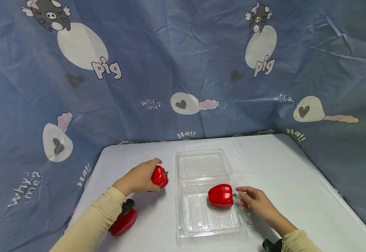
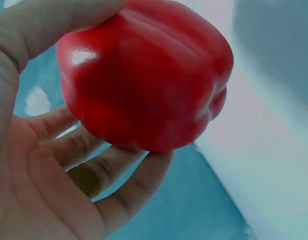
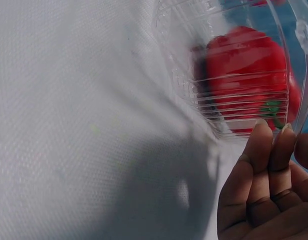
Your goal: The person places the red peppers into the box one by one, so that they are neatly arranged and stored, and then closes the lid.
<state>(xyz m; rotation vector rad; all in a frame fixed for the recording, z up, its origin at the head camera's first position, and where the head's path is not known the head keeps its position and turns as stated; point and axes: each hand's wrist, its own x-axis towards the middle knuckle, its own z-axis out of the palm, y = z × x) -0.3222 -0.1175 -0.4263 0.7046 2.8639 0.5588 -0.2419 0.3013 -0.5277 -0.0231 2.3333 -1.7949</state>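
My left hand [image 1: 141, 177] grips a red bell pepper [image 1: 159, 176] over the table, left of a clear plastic clamshell container [image 1: 198, 229]. The left wrist view shows the thumb above this pepper [image 2: 149, 80] and the fingers beneath it. The container lies with its lid [image 1: 203, 166] folded back. Inside its base is another red bell pepper [image 1: 220, 196], green stem towards my right hand [image 1: 258, 201]. That hand pinches the base's right rim; in the right wrist view its fingertips [image 3: 261, 131] meet the clear wall.
A third red bell pepper [image 1: 123, 223] lies on the white-covered table [image 1: 157, 224], partly behind my left forearm. Dark wrist cameras show at both sleeves. A blue printed curtain [image 1: 183, 70] hangs behind the table and along its sides.
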